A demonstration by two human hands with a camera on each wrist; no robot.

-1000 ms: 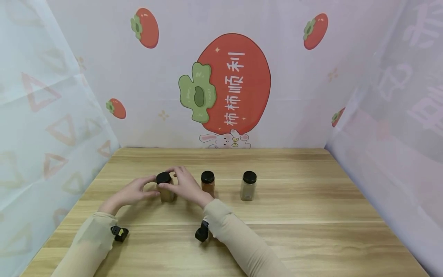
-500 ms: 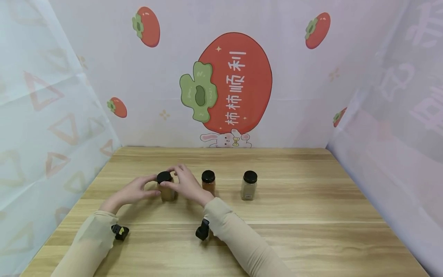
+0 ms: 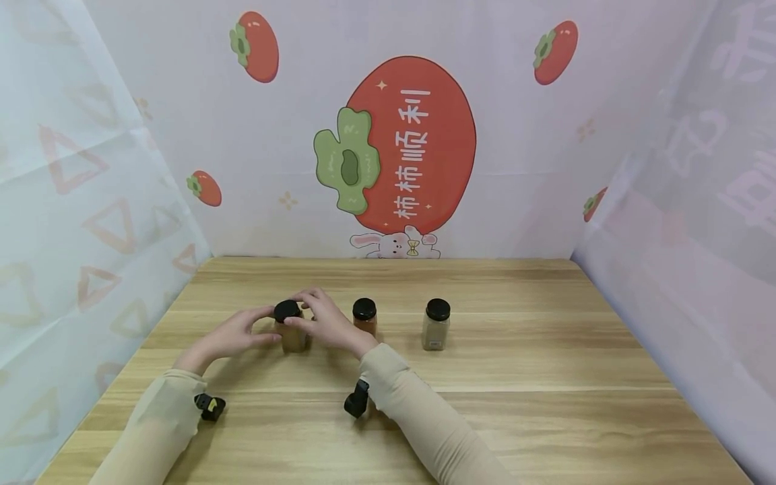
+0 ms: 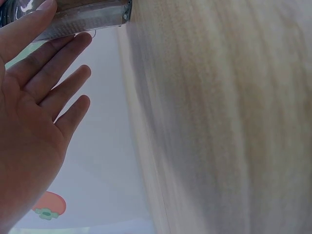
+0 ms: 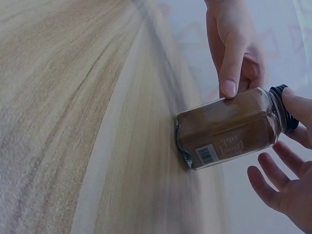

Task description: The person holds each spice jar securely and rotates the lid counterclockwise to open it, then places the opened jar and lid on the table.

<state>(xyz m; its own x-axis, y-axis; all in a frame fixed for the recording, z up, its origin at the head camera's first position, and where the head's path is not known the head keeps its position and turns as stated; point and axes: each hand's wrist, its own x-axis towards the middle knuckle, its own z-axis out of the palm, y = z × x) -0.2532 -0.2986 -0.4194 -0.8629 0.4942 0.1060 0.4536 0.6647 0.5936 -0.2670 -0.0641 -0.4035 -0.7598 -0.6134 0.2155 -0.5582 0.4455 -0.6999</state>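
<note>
A square glass spice jar [image 3: 294, 339] of brown powder stands upright on the wooden table at the left, capped by a black lid [image 3: 287, 310]. My left hand [image 3: 235, 335] holds the jar's body between thumb and fingers. From the other side my right hand [image 3: 330, 326] pinches the lid with thumb and index finger; its other fingers are spread beside the jar in the right wrist view. There, a barcode label [image 5: 207, 154] shows low on the glass. The left wrist view has the left palm [image 4: 31, 141], thumb against the jar [image 4: 92, 17].
Right of my hands stands a jar of reddish spice [image 3: 365, 325], its lower part partly behind the right wrist. Farther right is a jar of pale powder [image 3: 435, 333], also black-lidded. Printed cloth walls [image 3: 515, 188] enclose the table [image 3: 533, 404] at the back and sides.
The right hand and wrist have shifted very slightly, the thumb sliding a little to the right along the lid. The left hand and the jar stay in place.
</note>
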